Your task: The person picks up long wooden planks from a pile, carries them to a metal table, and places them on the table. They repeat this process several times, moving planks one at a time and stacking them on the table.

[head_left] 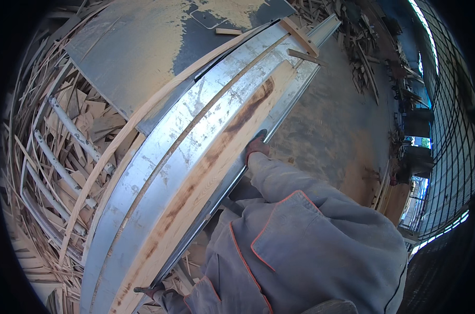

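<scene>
A long pale wooden plank (216, 162) with a dark brown scorched or bark-like streak lies along a scuffed metal saw table (195, 110). My left hand (151, 291), in a dark glove, grips the plank's near edge at the lower end, with one digit stretched over its top. Farther up, my right hand (257, 148), in a dark reddish glove, holds the same edge by the metal rail (296, 103). The undersides of both hands are hidden. A narrow slot runs lengthwise through the table beside the plank.
Offcuts (101, 120) heap up at the left around pale metal bars (70, 125). A long thin wooden strip (127, 131) curves past the table's far side. Beyond is a dark sawdust-covered panel (138, 42). Small wood pieces (303, 56) lie across the table's upper end; scrap wood (360, 57) is piled behind.
</scene>
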Demonstrator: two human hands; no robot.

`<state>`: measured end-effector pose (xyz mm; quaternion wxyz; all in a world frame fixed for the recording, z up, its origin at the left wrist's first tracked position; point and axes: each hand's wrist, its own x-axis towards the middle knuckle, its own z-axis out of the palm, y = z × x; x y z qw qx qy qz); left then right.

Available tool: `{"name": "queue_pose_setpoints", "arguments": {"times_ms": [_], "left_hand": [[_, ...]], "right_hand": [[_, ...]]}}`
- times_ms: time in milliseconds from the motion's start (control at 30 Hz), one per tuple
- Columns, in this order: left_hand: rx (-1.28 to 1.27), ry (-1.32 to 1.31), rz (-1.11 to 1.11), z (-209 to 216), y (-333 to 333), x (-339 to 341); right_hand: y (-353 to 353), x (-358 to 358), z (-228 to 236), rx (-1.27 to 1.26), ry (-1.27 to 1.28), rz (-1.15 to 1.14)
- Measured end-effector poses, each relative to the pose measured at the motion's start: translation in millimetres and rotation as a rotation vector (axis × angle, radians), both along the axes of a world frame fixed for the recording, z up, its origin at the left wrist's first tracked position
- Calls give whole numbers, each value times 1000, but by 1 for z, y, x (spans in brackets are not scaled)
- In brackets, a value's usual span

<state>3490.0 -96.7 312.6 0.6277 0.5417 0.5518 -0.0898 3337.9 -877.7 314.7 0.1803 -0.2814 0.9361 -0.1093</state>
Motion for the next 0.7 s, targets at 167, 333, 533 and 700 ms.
{"name": "queue_pose_setpoints", "arguments": {"times_ms": [167,333,533,700], "left_hand": [[-170,27,189,44,-29,46],[1232,-658,-1101,43,-160,163],[1367,-888,-1710,33,-312,293],[1214,-566,-1767,-3,-299,353]], "right_hand": [[8,-2,-12,-141,-224,-30],[7,-8,-32,-165,-255,-66],[12,-5,-26,-239,-110,1],[11,0,-19,-155,-106,-87]]}}
